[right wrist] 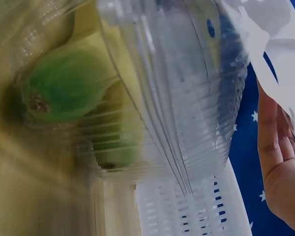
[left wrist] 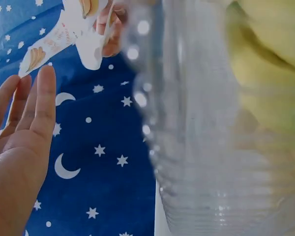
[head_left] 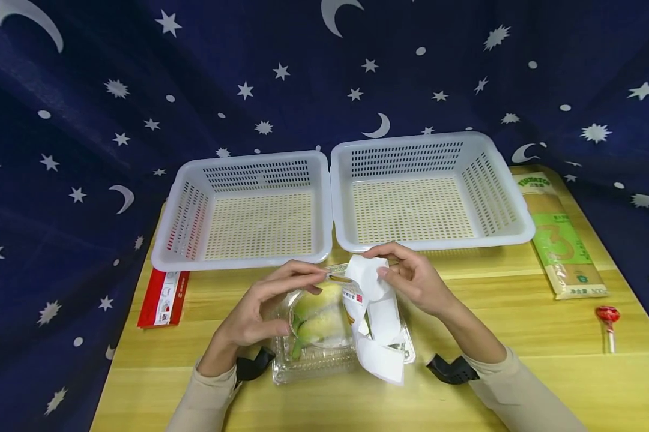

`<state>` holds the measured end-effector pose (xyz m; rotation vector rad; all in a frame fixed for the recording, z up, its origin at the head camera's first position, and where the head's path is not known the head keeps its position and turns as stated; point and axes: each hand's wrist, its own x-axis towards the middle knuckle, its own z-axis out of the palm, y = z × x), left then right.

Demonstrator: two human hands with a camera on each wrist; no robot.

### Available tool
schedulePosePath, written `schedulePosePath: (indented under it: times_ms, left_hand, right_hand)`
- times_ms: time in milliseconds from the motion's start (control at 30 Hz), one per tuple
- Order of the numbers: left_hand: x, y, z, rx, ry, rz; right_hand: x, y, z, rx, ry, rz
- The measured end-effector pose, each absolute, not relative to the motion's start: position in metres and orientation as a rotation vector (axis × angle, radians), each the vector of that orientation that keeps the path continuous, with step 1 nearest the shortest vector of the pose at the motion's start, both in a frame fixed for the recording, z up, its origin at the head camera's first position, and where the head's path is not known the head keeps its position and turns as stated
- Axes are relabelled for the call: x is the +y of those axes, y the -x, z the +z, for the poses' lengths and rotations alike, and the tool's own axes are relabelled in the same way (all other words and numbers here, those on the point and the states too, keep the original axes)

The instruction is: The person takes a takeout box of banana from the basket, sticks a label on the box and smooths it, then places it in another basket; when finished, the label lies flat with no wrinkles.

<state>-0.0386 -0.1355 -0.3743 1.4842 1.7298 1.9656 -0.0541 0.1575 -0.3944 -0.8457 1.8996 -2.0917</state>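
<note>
A clear plastic clamshell box of yellow-green bananas lies on the table between the hands; its ribbed wall fills much of the right wrist view. My right hand pinches a long white paper label between thumb and fingers, above the box's right side. The label hangs in curled folds, and banana pictures are printed on its face. My left hand is over the box's left side with its fingers extended and thumb apart. Its fingertips are right at the label's narrow end.
Two white slotted baskets, left and right, stand side by side behind the box. A red packet lies at the left. At the right are a green-labelled bag and a red lollipop. A dark starry cloth hangs behind.
</note>
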Motion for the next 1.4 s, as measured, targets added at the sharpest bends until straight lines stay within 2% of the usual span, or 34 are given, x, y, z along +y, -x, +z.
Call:
schedulePosePath:
  times_ms: [300, 500, 700, 833, 1100, 1400]
  left_hand:
    - [-0.137, 0.035, -0.372, 1.602, -1.504, 1.926]
    - [-0.15, 0.037, -0.371, 1.535, -1.449, 1.936]
    - [-0.158, 0.035, -0.377, 1.541, -1.213, 1.787]
    - [-0.157, 0.033, -0.383, 1.581, -1.09, 1.675]
    - [-0.157, 0.035, -0.39, 1.573, -1.058, 1.652]
    - [-0.155, 0.036, -0.392, 1.613, -1.0, 1.592]
  right_hand:
    - [0.168, 0.055, -0.395, 1.916, 0.67, -2.082]
    - [0.204, 0.057, -0.396, 2.004, 0.788, -1.887]
    - [0.259, 0.062, -0.401, 2.124, 0.919, -1.619]
    - [0.278, 0.057, -0.423, 2.171, 0.852, -1.545]
    - [0.282, 0.045, -0.463, 2.263, 0.781, -1.589]
    - [0.265, 0.044, -0.451, 2.461, 0.902, -1.663]
